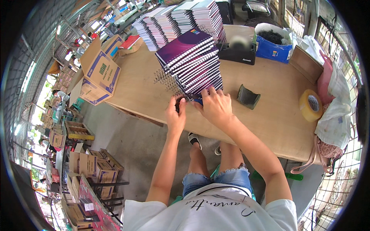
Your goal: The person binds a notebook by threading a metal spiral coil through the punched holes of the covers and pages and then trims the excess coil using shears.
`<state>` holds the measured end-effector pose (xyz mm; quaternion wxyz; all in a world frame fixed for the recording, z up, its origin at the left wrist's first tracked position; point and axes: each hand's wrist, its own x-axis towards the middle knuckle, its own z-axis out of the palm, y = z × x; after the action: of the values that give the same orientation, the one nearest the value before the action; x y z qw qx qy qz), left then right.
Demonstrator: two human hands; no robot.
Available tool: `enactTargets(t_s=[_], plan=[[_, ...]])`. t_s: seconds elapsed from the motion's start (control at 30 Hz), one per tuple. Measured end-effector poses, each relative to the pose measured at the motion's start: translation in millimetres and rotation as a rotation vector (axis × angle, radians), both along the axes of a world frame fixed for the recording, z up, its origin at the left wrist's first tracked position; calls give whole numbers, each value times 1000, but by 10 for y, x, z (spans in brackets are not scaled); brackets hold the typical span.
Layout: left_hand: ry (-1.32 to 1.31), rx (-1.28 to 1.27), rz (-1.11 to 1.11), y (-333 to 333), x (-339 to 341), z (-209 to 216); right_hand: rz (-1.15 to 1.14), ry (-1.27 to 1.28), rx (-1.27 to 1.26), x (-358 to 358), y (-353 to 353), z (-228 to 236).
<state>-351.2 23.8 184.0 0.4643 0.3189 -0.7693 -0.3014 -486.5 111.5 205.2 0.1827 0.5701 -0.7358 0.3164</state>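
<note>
Near the table's front edge, a tall leaning stack of purple-covered spiral notebooks (192, 63) stands in front of me, with white coil edges showing. My left hand (175, 120) is closed around a small bundle of dark wire coils (178, 104) just left of the stack's near end. My right hand (216, 107) has its fingers curled over the edge of a notebook (197, 98) at the near end, thumb on its left side. Part of that notebook is hidden under the hand. Loose wire coils (165, 79) stick out along the left side of the stack.
On the wooden table (269, 127) are a dark green curved piece (248, 97), a tape roll (310, 106), a black machine (237, 54) and a blue box (273, 50) of black coils. Paper stacks (183, 23) stand behind. An open carton (101, 77) sits at the left edge.
</note>
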Motion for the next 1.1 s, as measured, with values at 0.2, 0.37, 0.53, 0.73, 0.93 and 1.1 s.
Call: enactTargets(t_s=[0.2, 0.37, 0.53, 0.73, 0.93, 1.1], plan=[[-24, -18, 32, 29, -15, 53, 105, -115, 52, -104, -81, -37], [247, 514, 64, 95, 118, 13, 162, -305, 115, -347, 205, 88], [498, 1170, -456, 711, -328, 153, 394, -1383, -232, -1250, 938, -301], [419, 1040, -889, 312, -3118, 607, 791, -1992, -963, -2198, 1414, -850], [132, 881, -366, -918, -4916, 797, 908, -2006, -887, -2049, 1087, -683], [429, 1096, -917, 219, -4295, 280, 503, -1840, -1036, -2369, 1421, -940]])
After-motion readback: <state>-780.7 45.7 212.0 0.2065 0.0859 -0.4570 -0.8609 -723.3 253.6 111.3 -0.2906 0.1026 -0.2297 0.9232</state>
